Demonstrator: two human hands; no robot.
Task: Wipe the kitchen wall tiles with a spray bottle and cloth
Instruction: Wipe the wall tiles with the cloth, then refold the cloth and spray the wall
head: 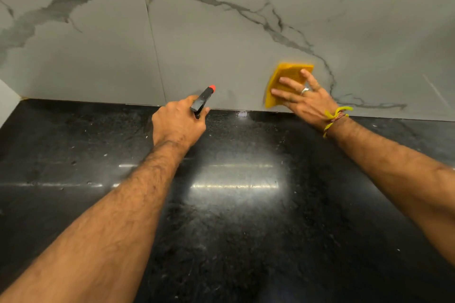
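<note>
Grey marble-veined wall tiles (221,39) fill the upper frame above the glossy black stone bench (234,204). The right hand (301,96) presses a folded yellow cloth (286,81) flat against them, fingers (289,80) spread straight. At centre, the left hand (178,124) grips the black, red-tipped spray bottle (204,99).

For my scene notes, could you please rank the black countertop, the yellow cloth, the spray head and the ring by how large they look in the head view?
Largest to smallest:
1. black countertop
2. yellow cloth
3. spray head, partly hidden in the left hand
4. ring on the right hand
</note>
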